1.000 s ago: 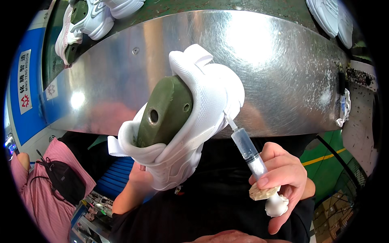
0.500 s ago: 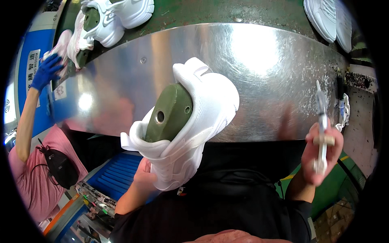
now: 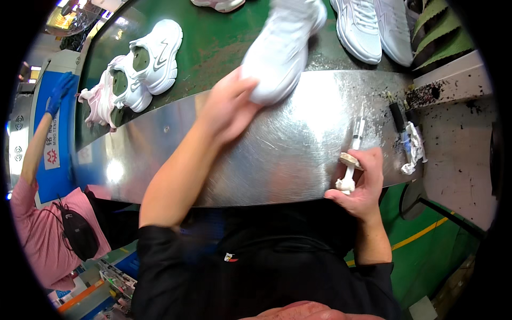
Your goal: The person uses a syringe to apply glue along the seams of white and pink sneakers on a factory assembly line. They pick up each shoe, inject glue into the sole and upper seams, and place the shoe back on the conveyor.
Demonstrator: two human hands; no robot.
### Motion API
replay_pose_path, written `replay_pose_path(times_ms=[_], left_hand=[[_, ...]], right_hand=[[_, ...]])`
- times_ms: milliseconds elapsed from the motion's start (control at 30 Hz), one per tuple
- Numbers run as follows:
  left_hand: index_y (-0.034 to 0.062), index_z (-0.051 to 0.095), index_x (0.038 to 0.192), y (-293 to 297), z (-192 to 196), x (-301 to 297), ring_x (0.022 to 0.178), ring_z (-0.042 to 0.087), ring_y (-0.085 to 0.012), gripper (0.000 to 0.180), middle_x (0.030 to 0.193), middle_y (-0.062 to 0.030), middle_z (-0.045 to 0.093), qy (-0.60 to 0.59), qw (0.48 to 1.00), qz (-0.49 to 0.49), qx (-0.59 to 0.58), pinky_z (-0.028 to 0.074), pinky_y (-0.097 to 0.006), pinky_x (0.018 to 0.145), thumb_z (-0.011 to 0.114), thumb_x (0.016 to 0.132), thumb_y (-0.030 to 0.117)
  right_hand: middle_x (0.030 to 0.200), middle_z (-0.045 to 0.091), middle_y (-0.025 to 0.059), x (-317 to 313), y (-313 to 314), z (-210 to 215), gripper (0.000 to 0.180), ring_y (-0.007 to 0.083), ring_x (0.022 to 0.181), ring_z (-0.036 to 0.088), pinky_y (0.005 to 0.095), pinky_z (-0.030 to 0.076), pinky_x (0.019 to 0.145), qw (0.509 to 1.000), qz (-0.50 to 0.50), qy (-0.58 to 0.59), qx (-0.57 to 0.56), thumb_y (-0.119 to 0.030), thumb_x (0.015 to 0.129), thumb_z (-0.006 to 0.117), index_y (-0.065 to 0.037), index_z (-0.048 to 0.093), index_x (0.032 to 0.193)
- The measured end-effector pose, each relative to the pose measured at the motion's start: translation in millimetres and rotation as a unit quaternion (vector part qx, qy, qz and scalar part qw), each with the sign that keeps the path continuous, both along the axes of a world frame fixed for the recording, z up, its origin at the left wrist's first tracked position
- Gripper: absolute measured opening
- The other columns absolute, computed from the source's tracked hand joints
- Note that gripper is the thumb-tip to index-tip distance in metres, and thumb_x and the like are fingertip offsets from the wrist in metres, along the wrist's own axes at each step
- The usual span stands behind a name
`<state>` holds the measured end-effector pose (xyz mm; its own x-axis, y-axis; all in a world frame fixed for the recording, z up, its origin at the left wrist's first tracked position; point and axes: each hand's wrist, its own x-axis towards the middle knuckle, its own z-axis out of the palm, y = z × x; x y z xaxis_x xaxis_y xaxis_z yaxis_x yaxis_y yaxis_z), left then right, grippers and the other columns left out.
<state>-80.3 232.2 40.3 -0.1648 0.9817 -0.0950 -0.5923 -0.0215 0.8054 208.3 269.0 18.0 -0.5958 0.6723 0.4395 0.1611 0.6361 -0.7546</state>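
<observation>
My left hand [image 3: 232, 104] reaches out over the metal ledge, closed on the toe end of a white sneaker [image 3: 280, 58]. The sneaker is slightly blurred, its far end over the green surface, and its ankle opening is out of sight. Nearer me on the right, my right hand [image 3: 368, 178] is wrapped round a syringe [image 3: 358, 136]. The thumb lies by the white plunger end and the needle side points away from me, over the ledge.
A pair of white sneakers [image 3: 360, 32] stands at the far right. White and pink shoes [image 3: 154, 58] line the far left. A marker pen [image 3: 397, 117] and crumpled white tissue [image 3: 413, 149] lie at the ledge's right end. A co-worker's blue-gloved hand [image 3: 60, 90] is at left.
My left hand has carried the white sneaker from close to my body out to the far side. My right hand, still with the syringe, has come inward over the ledge. The view has shifted.
</observation>
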Motion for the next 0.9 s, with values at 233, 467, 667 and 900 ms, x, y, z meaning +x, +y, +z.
replay_pose_path(times_ms=[233,467,667,900], left_hand=[[-0.007,0.048,0.116,23.6,4.3,30.6,0.096,0.063,-0.0276,0.033,0.104,-0.0173,0.059,0.116,0.988,-0.054,-0.092,0.053,-0.035,0.084,0.054,0.09,0.012],[0.0015,0.032,0.121,-93.9,-15.7,-91.3,0.105,0.05,-0.0233,0.054,0.109,-0.0158,0.049,0.358,0.832,0.421,-0.042,0.044,-0.036,0.089,0.063,0.077,0.001],[-0.0007,0.027,0.136,-53.8,-34.2,-164.0,0.119,0.044,-0.0265,0.081,0.123,-0.018,0.048,0.671,0.619,0.384,-0.139,0.037,-0.034,0.098,0.073,0.071,0.017],[0.012,0.026,0.14,-31.6,-24.1,-193.4,0.109,0.052,-0.0223,0.089,0.122,-0.0132,0.053,0.477,0.784,0.386,-0.095,0.042,-0.031,0.092,0.075,0.066,0.009]], right_hand=[[0.086,0.057,0.0049,5.2,1.2,0.3,0.068,0.0229,0.075,0.043,0.0335,0.039,0.066,1.0,-0.006,-0.002,0.006,-0.043,0.054,0.085,-0.004,0.057,0.102],[0.086,0.052,0.0056,6.7,0.3,-7.3,0.074,0.0223,0.078,0.041,0.0329,0.037,0.065,0.999,0.033,0.025,-0.012,-0.048,0.056,0.083,-0.004,0.052,0.106],[0.09,0.048,0.0067,6.1,-3.8,-15.5,0.075,0.0202,0.08,0.041,0.0303,0.038,0.065,0.999,0.046,0.018,-0.017,-0.049,0.062,0.08,-0.003,0.05,0.113],[0.094,0.038,0.0065,-1.8,-9.0,-15.3,0.074,0.015,0.077,0.044,0.026,0.04,0.064,0.996,0.055,0.037,-0.06,-0.045,0.065,0.08,0.0,0.048,0.114]])
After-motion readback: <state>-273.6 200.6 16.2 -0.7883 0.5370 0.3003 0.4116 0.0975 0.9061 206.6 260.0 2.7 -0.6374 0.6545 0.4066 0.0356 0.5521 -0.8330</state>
